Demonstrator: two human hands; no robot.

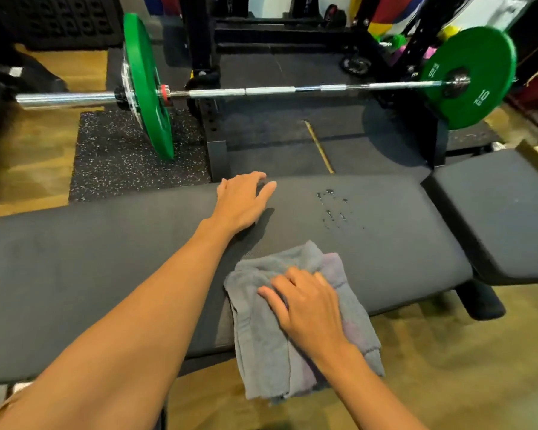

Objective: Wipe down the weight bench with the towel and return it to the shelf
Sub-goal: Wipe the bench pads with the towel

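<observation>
Weight bench [106, 259]: black padded top running across the view, with a separate seat pad [494, 212] at its right end.
Towel [292, 321]: grey, crumpled, lying on the near edge of the bench pad; its lower part hangs over the front edge toward the floor.
Right hand [308, 308]: palm down on top of the towel, fingers curled into the cloth and bunching it against the pad; the towel spreads out on all sides from under the hand.
Left hand [243, 203]: flat on the bare pad at the far edge, fingers spread, holding nothing, well apart from the towel.
Droplets [333, 209]: wet spots on the pad, beyond the towel and right of the left hand.
Barbell [261, 90]: behind the bench, with 2 green plates [146, 97].
</observation>
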